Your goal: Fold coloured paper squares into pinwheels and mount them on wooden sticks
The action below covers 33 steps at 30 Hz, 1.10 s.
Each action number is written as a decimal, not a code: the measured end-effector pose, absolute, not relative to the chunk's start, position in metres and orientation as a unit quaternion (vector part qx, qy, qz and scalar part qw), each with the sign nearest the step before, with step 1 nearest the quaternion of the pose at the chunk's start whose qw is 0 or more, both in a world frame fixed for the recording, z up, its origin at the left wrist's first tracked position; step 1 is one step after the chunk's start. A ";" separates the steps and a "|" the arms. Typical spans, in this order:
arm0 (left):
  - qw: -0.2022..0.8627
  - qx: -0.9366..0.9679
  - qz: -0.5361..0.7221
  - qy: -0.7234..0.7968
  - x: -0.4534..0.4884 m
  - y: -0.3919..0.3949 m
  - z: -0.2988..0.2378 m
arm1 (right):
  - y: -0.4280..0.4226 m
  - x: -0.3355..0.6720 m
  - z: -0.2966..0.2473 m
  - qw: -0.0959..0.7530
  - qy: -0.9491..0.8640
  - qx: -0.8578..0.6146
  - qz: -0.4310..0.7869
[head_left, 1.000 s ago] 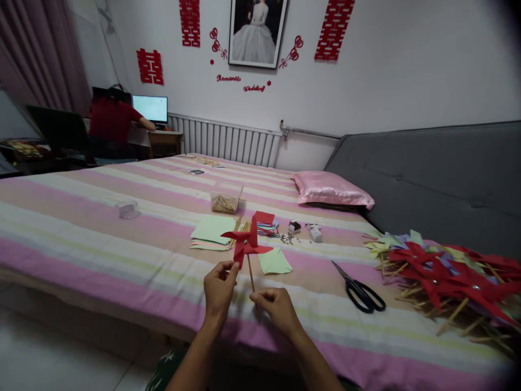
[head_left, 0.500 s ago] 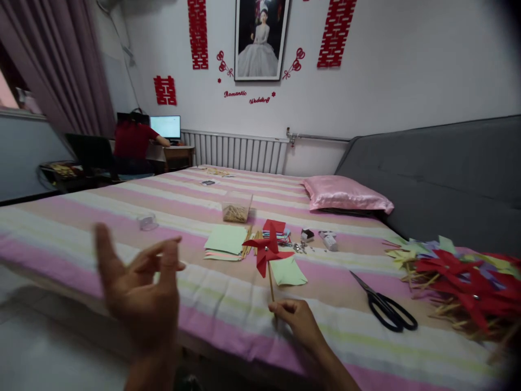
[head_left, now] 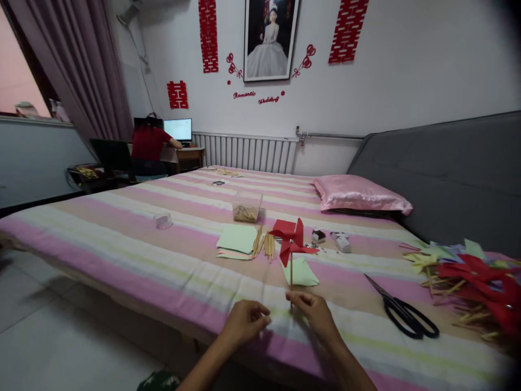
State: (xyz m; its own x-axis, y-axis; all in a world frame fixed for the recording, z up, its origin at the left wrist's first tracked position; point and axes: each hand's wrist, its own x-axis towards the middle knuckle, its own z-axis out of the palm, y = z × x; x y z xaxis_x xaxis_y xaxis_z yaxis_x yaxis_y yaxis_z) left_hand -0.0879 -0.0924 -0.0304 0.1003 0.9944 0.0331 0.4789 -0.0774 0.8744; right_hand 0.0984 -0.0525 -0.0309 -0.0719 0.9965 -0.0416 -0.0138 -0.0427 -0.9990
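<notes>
My right hand (head_left: 315, 315) pinches the stick of a red paper pinwheel (head_left: 291, 243) between thumb and fingers. The pinwheel stands upright, its blades above a pale green paper sheet (head_left: 304, 272). To its left, my left hand (head_left: 245, 324) hovers low over the bed's front edge, fingers loosely curled, thumb apart, nothing in it. Beyond the hands lie a stack of light green paper squares (head_left: 236, 239), several wooden sticks (head_left: 269, 247) and a red paper piece (head_left: 283, 225). Black-handled scissors (head_left: 401, 309) rest open to the right of my right hand.
A pile of finished pinwheels (head_left: 476, 282) lies at the right. Behind the paper stands a clear box of sticks (head_left: 246, 209); small boxes (head_left: 341, 243) sit nearby. A clear lid (head_left: 163, 221) and pink pillow (head_left: 360, 194) are farther off. Someone in red (head_left: 148, 142) sits at a desk.
My left hand, raised and spread at the left before, has come down beside my right hand. The pinwheel remains in my right hand, now more upright. The view has shifted slightly left.
</notes>
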 end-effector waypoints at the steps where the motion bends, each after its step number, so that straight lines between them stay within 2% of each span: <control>1: 0.386 0.644 0.346 0.563 -0.082 -0.095 -0.035 | -0.051 0.098 -0.032 0.485 -0.499 -0.487 0.527; 12: 0.501 0.591 0.383 0.503 -0.056 -0.095 -0.051 | -0.049 0.084 -0.032 0.527 -0.498 -0.433 0.535; 33: 0.474 0.592 0.426 0.493 -0.021 -0.086 -0.037 | -0.062 0.110 -0.026 0.549 -0.487 -0.434 0.523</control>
